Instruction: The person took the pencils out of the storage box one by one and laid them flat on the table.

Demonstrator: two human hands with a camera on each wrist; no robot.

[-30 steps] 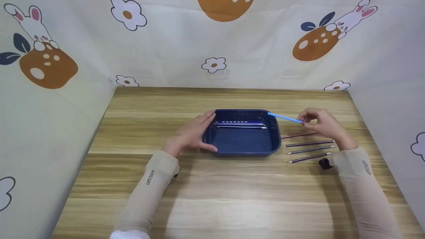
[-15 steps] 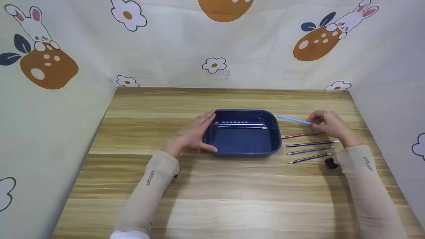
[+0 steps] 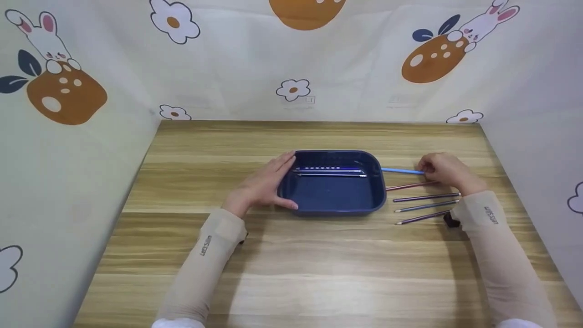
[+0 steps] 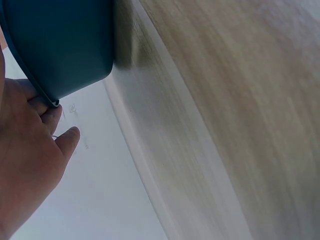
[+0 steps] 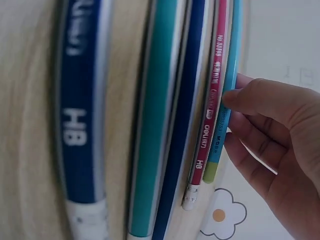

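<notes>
A dark blue rectangular plastic box (image 3: pixel 334 211) stands mid-table, with dark blue pencils (image 3: pixel 330 175) lying along its far side. My left hand (image 3: pixel 264 182) holds the box's left end, fingers toward the far corner and thumb at the near one. In the left wrist view, the fingertips (image 4: pixel 52 117) are at the rim. To the right of the box, my right hand (image 3: pixel 444 171) pinches a light blue pencil (image 3: pixel 403 171) by its right end. The right wrist view shows the thumb and fingers on this pencil (image 5: pixel 232 65), close beside a red pencil (image 5: pixel 212 100).
Below the light blue pencil lie the red pencil (image 3: pixel 407 186), a dark pencil (image 3: pixel 426 197), a teal pencil (image 3: pixel 426 206) and another dark pencil (image 3: pixel 421 218), roughly parallel. The right sleeve (image 3: pixel 483 209) overlaps some of their ends. Patterned curtains (image 3: pixel 237 59) border the wooden table (image 3: pixel 319 273).
My right hand carried the light blue pencil right, away from over the box's corner, then lowered it beside the red one and turned it more level. The left hand and box stayed put.
</notes>
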